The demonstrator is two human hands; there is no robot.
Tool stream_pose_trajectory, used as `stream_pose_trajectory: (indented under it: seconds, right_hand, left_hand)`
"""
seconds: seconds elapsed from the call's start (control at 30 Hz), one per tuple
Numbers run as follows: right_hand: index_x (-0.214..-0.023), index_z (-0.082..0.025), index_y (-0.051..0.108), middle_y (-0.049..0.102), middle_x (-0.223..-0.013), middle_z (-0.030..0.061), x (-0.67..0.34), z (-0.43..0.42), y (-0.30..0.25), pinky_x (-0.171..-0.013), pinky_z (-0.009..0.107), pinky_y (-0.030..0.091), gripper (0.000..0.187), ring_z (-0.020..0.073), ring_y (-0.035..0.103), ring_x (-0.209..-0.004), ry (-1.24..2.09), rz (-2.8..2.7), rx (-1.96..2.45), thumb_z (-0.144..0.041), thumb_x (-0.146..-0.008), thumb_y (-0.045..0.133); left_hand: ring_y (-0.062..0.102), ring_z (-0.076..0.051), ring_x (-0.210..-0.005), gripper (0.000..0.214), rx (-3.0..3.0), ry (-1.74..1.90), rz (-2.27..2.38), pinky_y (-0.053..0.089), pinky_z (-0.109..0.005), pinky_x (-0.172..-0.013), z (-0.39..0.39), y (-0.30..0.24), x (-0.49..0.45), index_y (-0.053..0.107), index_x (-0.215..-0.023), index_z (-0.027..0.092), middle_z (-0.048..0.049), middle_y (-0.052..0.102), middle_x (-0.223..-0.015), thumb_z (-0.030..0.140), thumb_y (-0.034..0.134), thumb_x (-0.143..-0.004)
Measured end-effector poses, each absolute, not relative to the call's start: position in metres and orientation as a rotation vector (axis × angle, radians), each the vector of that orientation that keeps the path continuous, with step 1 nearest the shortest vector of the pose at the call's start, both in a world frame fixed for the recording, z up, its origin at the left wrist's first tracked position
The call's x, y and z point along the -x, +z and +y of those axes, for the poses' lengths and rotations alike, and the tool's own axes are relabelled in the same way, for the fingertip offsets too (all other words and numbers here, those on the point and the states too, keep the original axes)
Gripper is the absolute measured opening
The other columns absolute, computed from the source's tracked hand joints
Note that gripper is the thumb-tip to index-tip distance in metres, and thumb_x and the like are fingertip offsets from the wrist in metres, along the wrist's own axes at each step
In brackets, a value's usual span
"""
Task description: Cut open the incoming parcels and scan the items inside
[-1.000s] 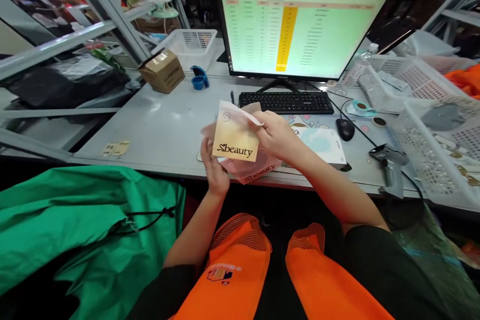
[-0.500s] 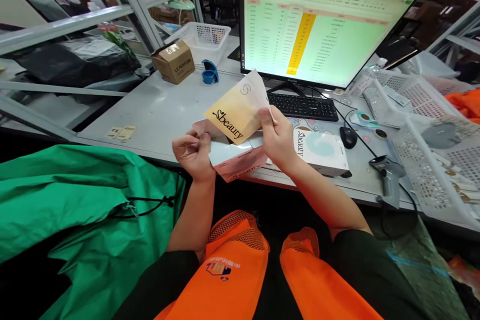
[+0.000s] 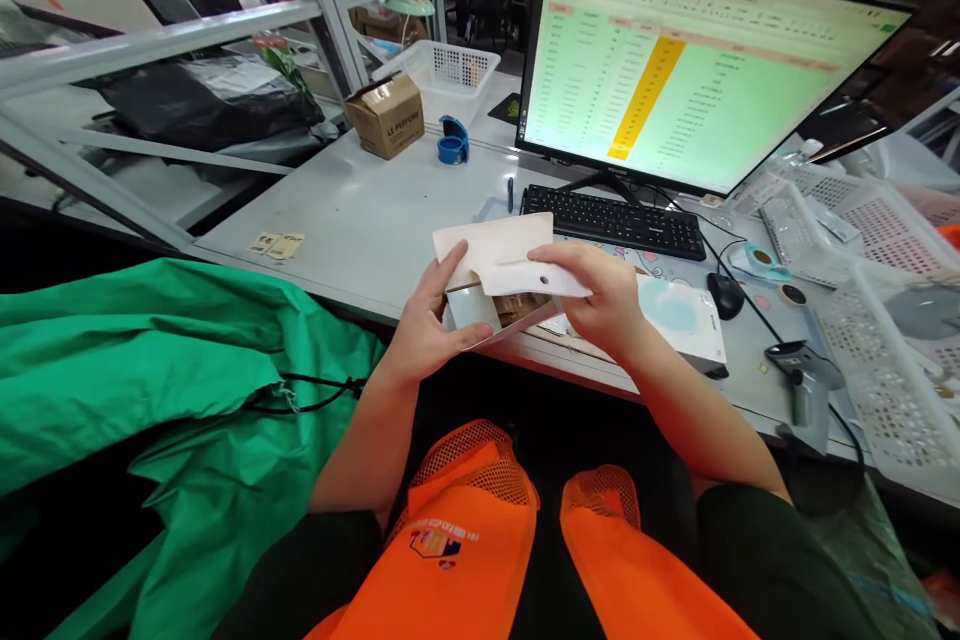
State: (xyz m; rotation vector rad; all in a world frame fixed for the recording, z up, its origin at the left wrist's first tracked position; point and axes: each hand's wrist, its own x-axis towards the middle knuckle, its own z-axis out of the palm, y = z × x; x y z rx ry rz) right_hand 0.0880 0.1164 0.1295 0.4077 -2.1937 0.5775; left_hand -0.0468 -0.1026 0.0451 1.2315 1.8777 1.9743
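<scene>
Both my hands hold a small stack of flat packets [image 3: 504, 265] just above the near edge of the grey desk [image 3: 360, 220]. My left hand [image 3: 427, 320] grips the stack from the left and below, fingers curled round it. My right hand [image 3: 600, 305] pinches the top packet from the right, its pale back side facing up. A white boxed product [image 3: 686, 325] lies on the desk just right of my right hand. A black keyboard [image 3: 615, 220] and a monitor [image 3: 705, 70] showing a green spreadsheet stand behind the packets.
A mouse [image 3: 724, 295], a barcode scanner [image 3: 806, 390] and white mesh baskets [image 3: 885, 320] sit to the right. A brown carton [image 3: 388, 115], a blue tape dispenser [image 3: 452, 142] and a white basket [image 3: 450, 75] stand at the back left. A green bag [image 3: 150, 380] lies at my left.
The yellow packet with its printed face up has been turned over and laid flat onto the stack. My left hand went from a fist beside the stack to gripping it. The camera view shifted left.
</scene>
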Motion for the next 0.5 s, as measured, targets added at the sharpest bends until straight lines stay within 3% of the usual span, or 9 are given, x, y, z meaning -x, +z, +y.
stream_pose_trajectory:
  seconds: [0.3,0.5]
  right_hand:
    - [-0.114,-0.023,0.074,0.081,-0.108,0.0048,-0.102,0.118,0.164,-0.083,0.031,0.058,0.034,0.0204,0.076,-0.096,0.428,-2.392,-0.373,-0.007,-0.092,0.055]
    - [-0.113,-0.023,0.073,0.080,-0.106,0.0053,-0.105,0.113,0.165,-0.080,0.029,0.055,0.024,0.0193,0.074,-0.092,0.434,-2.459,-0.412,-0.013,-0.098,0.058]
  left_hand:
    - [0.048,-0.041,-0.152,0.110,-1.247,1.928,1.892,0.043,-0.053,-0.127,-0.104,0.045,0.042,0.042,-0.168,0.036,-0.0117,0.047,-0.162,0.069,0.091,-0.075]
    - [0.053,-0.042,-0.144,0.113,-1.287,1.846,2.078,0.046,-0.056,-0.122,-0.107,0.052,0.040,0.047,-0.165,0.033,-0.0115,0.055,-0.149,0.074,0.091,-0.071]
